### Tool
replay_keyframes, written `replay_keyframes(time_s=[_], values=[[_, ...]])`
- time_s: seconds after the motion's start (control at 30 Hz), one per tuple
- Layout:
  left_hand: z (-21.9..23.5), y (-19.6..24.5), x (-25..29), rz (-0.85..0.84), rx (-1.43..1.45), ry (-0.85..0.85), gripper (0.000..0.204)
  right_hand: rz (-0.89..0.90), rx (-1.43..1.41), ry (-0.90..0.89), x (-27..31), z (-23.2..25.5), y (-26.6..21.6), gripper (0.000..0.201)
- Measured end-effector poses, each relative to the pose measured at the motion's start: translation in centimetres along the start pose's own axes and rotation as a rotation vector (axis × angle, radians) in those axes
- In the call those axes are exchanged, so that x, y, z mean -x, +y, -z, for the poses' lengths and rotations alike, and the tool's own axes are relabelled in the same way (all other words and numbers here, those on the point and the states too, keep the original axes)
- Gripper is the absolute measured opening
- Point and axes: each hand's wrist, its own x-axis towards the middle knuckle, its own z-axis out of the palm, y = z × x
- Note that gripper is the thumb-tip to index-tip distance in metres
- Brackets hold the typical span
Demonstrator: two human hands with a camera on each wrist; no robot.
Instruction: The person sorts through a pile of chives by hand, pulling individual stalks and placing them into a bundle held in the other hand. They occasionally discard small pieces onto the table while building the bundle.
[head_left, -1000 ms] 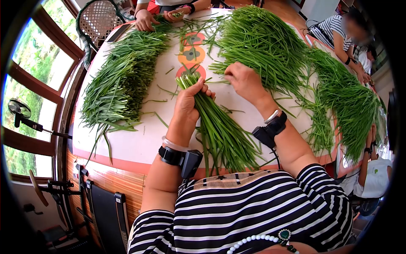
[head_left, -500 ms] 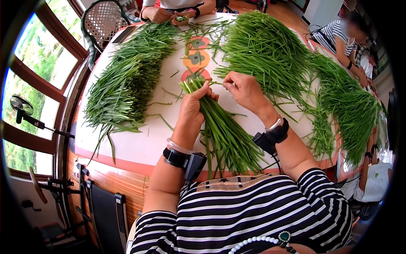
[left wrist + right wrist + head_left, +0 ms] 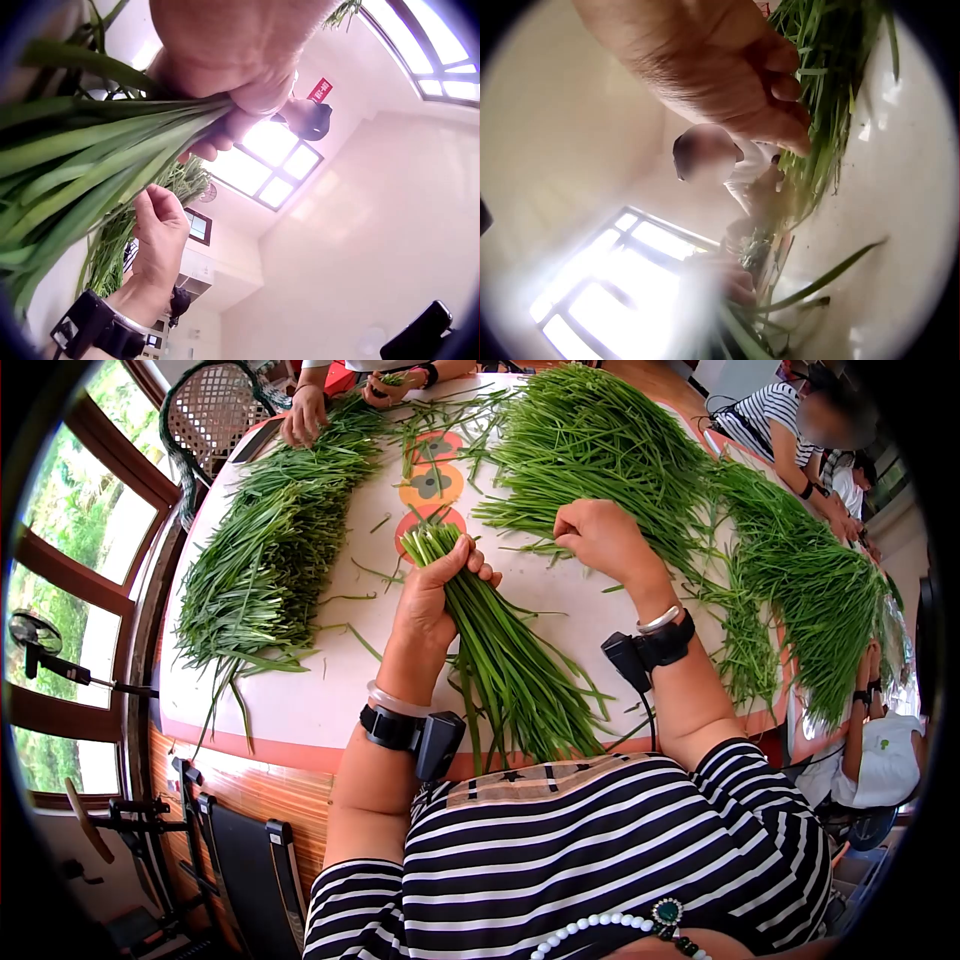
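Observation:
My left hand [image 3: 432,605] grips a bundle of chives [image 3: 510,670] near its pale cut ends, thumb laid across the top. The green leaves fan down toward my striped shirt, and in the left wrist view they spread across the left side. My right hand [image 3: 605,542], fingers curled in and thumb near the index finger, is apart from the bundle, over the near edge of the large chive pile [image 3: 600,450]. In the right wrist view nothing shows between the fingers [image 3: 784,86] of this hand. A short loose blade [image 3: 612,589] appears just below it.
A neat chive heap [image 3: 270,550] lies on the table's left, with another pile [image 3: 810,590] at the right. Scraps are scattered about the flower-printed tabletop [image 3: 330,700]. Across the table another person's hand [image 3: 304,415] touches the left heap. More people sit at the right.
My right hand pinched a thin blade beside the bundle's cut ends half a second ago, then moved right, away from it. My left hand keeps its grip. The person opposite has reached to the left heap.

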Motion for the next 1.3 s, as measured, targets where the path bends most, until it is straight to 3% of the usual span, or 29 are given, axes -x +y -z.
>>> replay_keyframes(time_s=[0.13, 0.23, 0.47, 0.67, 0.77, 0.87, 0.97, 1.1, 1.13, 1.27, 1.3], values=[[0.2, -0.1, -0.2, 0.004, -0.025, 0.017, 0.012, 0.022, 0.168, -0.028, 0.2, -1.2, -1.0, 0.010], [0.2, -0.1, -0.2, 0.020, -0.020, 0.050, 0.011, 0.095, 0.137, 0.057, 0.0, -2.5, -0.3, 0.010], [-0.1, -0.2, -0.3, 0.012, -0.071, 0.135, 0.011, 0.003, -0.529, 0.000, -0.9, -1.2, 0.1, 0.012], [0.0, -0.3, -0.4, 0.003, -0.092, 0.145, 0.012, -0.044, -0.253, -0.028, -0.7, -1.0, -0.1, 0.023], [0.1, -0.5, -0.4, 0.006, -0.102, 0.152, 0.012, 0.022, -0.254, 0.113, -1.0, -2.8, 0.8, 0.022], [0.2, -0.3, -0.4, 0.026, -0.140, 0.134, 0.015, -0.025, -0.562, 0.137, -1.3, -2.5, 0.7, 0.020], [-0.1, -0.3, -0.1, -0.005, -0.183, 0.109, 0.022, -0.019, -0.626, 0.037, -1.0, -1.2, 0.0, 0.020], [-0.8, -0.4, 0.1, -0.050, -0.226, 0.093, 0.029, 0.326, -0.385, 0.076, -0.5, -1.8, -1.9, 0.016], [-0.8, -0.5, 0.1, -0.054, -0.221, 0.098, 0.028, 0.358, -0.335, 0.001, -0.4, -1.5, -2.5, 0.015], [0.0, -0.4, 0.0, -0.022, -0.229, 0.136, 0.027, 0.305, -0.291, -0.144, 0.3, -0.8, -4.5, 0.015], [-0.1, -0.3, 0.0, -0.003, -0.238, 0.149, 0.027, 0.265, -0.391, -0.209, 0.3, -0.5, -4.5, 0.015]])
